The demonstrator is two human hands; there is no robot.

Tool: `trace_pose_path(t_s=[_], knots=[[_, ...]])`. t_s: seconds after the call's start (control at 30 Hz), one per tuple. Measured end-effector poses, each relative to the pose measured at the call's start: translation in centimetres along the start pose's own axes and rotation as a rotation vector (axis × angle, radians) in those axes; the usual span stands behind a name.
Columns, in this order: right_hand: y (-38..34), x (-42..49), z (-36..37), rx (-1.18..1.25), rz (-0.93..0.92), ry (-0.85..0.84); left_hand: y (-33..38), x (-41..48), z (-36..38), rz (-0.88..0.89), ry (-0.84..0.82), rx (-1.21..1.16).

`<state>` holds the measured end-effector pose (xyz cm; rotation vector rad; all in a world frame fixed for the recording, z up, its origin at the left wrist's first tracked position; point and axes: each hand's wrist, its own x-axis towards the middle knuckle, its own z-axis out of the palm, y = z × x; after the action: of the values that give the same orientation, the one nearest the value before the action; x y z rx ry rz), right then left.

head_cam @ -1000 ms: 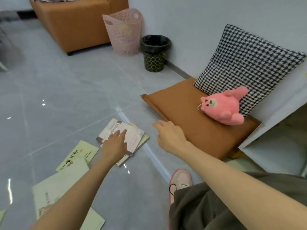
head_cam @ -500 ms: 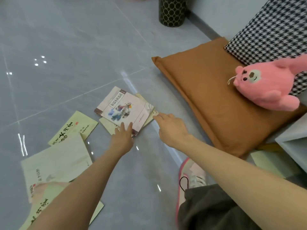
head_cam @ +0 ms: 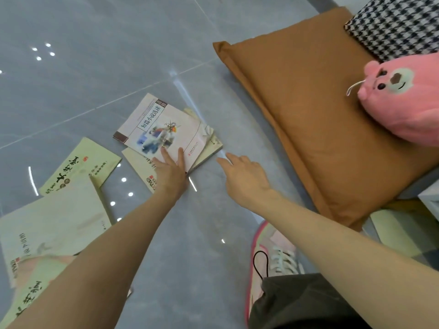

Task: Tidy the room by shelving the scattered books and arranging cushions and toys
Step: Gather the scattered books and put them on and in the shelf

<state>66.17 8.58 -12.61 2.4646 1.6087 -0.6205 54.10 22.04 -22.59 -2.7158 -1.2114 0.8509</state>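
My left hand (head_cam: 169, 172) lay flat, fingers straight and slightly spread, pressing on the near corner of the white-covered book (head_cam: 161, 129). That book sat on top of a pale green book (head_cam: 213, 146), whose edge stuck out just to the right of my fingertips. My right hand (head_cam: 244, 176) held nothing; its fingers were loosely stretched out, with the index finger pointing at the green book's near corner. I cannot tell whether it touched the corner. To the left of my left hand, more books were scattered on the grey floor (head_cam: 95, 55): a green booklet (head_cam: 80, 167) and, nearer me, a large pale book (head_cam: 54, 224). To the right of my right hand lay the brown cushion (head_cam: 308, 103), carrying the pink plush toy (head_cam: 403, 103) at its far side, and beyond that the houndstooth cushion (head_cam: 399, 27).
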Motion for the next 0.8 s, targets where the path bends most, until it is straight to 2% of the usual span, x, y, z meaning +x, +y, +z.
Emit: trace_pose_path(t_s=[0.17,0.27,0.43,0.57,0.63,0.73,0.8], knots=[[0.9,-0.6,0.4,-0.002,0.024,-0.023,-0.8,0.7,-0.2,0.049,0.032,0.168],[1.0,-0.9,0.4,0.015,0.029,0.021,-1.7,-0.4,-1.2,0.156,0.055,0.316],[0.0,-2.3,0.7,0.003,0.003,0.080,-1.2,-3.5,-2.3,0.272,0.039,0.370],[-0.7,-4.1,2.5,-0.006,0.006,0.095,0.7,-7.9,-0.5,0.370,0.087,0.298],[-1.0,-5.1,3.6,-0.005,0.016,0.097,1.6,-10.7,1.6,0.372,0.086,0.163],[-0.9,-6.4,5.6,-0.116,-0.070,-0.056,1.5,-13.6,4.2,0.357,0.123,0.015],[-1.0,-6.8,5.7,-0.177,-0.095,-0.135,1.0,-14.7,5.9,0.315,0.161,-0.169]])
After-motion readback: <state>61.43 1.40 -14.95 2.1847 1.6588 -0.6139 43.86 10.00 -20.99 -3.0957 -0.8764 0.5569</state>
